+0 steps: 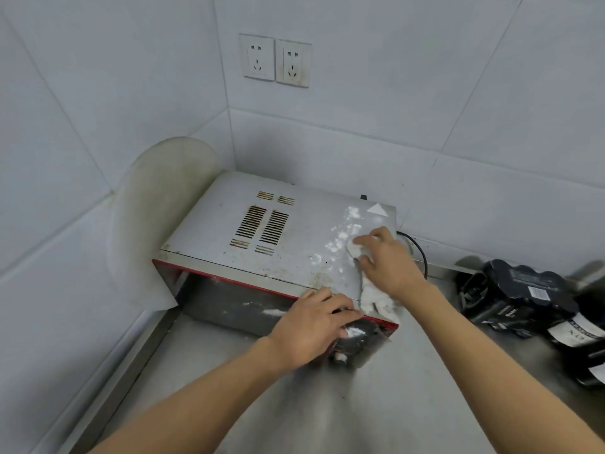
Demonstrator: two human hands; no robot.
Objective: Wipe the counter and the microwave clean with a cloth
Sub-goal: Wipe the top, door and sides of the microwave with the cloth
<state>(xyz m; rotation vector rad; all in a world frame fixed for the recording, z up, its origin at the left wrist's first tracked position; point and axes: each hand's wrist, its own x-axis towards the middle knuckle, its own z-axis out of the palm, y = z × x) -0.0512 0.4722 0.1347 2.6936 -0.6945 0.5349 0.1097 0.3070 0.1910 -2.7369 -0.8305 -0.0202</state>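
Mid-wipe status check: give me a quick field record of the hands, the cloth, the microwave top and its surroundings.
right hand: grips the cloth, pressing it on top of the microwave, near its right side
left hand: rests on the microwave's front upper edge
cloth: white, bunched under the fingers, tail trailing to the front edge
microwave top: white residue left of the cloth; brownish stains at the vents
counter: steel; dark bottles at right
wall: two sockets, nothing plugged in

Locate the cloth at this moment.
Head view: the cloth lies on the right front of the microwave top, gripped by the right hand, beside the white residue.
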